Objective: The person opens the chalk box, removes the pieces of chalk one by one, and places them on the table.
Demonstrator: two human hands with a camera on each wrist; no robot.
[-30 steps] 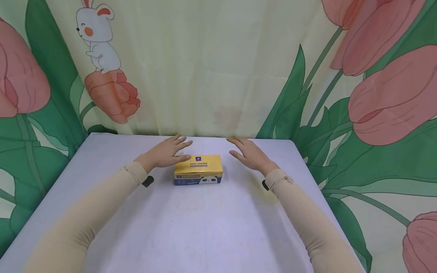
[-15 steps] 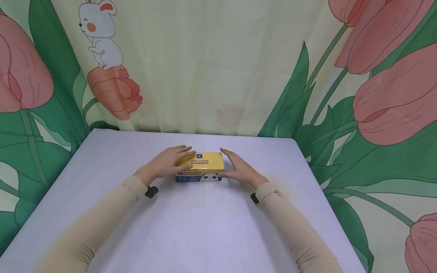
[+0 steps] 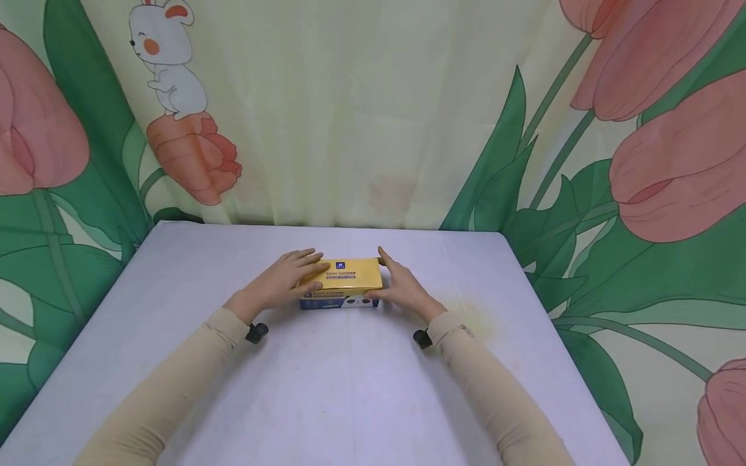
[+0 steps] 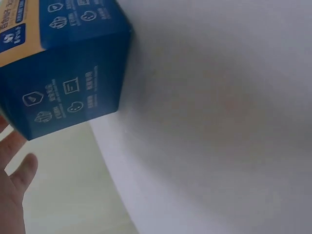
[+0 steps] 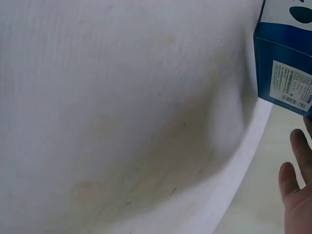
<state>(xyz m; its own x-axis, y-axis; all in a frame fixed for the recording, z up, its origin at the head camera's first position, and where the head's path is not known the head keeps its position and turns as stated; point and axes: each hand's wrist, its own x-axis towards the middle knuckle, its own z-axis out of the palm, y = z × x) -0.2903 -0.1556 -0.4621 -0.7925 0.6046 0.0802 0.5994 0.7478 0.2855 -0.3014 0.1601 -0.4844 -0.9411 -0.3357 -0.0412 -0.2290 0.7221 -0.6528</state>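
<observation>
A yellow and blue cardboard box with a panda face printed on its front sits toward the far side of the white table. My left hand lies over the box's left end, thumb by the front top edge and fingers stretched across the top. At the other end my right hand holds the box, thumb on the front face and a finger at the back corner. In the left wrist view the box's blue end shows white icons. A white barcode label marks the other end in the right wrist view.
The table has a white cover with faint stains. Behind it hangs a pale curtain printed with tulips and a rabbit on a carrot. A small black device is at my left wrist, another at my right.
Both hands have come down onto the box's ends. The right hand moved left and nearer, its thumb reaching the front face. The box has stayed about where it was.
</observation>
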